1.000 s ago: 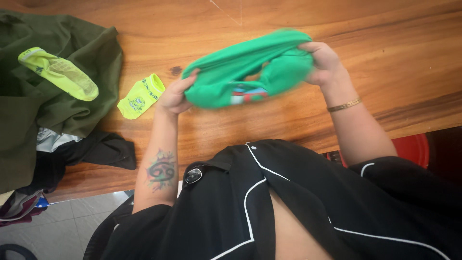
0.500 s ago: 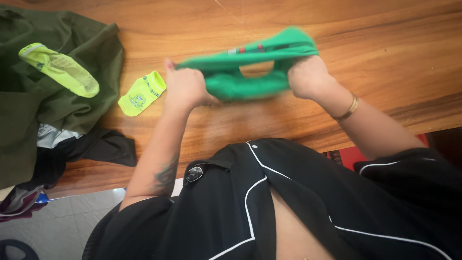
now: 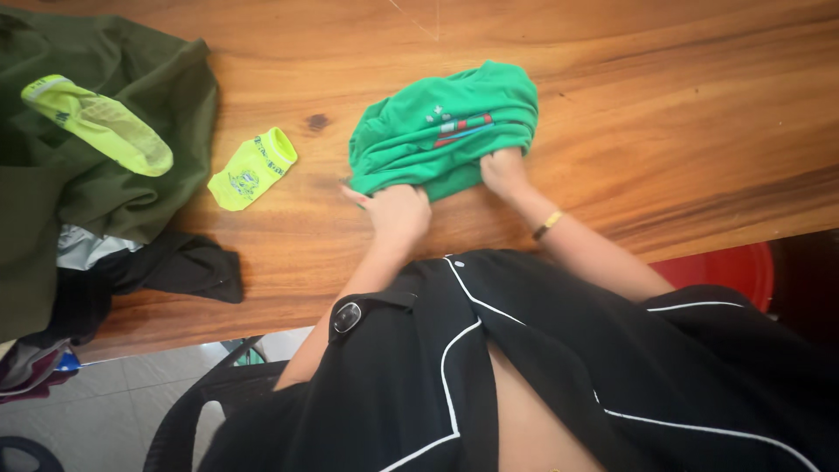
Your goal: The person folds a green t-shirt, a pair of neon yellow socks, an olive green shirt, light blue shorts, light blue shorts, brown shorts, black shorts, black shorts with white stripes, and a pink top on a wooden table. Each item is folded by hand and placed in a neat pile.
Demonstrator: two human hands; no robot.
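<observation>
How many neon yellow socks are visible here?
2: one sock lies on the dark green garment at left, the other sock on the bare wooden table. The clothes pile might hide more.

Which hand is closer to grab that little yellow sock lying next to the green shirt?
The left hand, I'd say. It rests at the near left edge of the green shirt, on the same side as the small yellow sock. The right hand sits further right, with the shirt between it and the sock.

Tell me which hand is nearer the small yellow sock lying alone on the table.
Left. The left hand grips the green shirt at its near left edge, a short way right of the yellow sock. The right hand grips the shirt farther right.
</observation>
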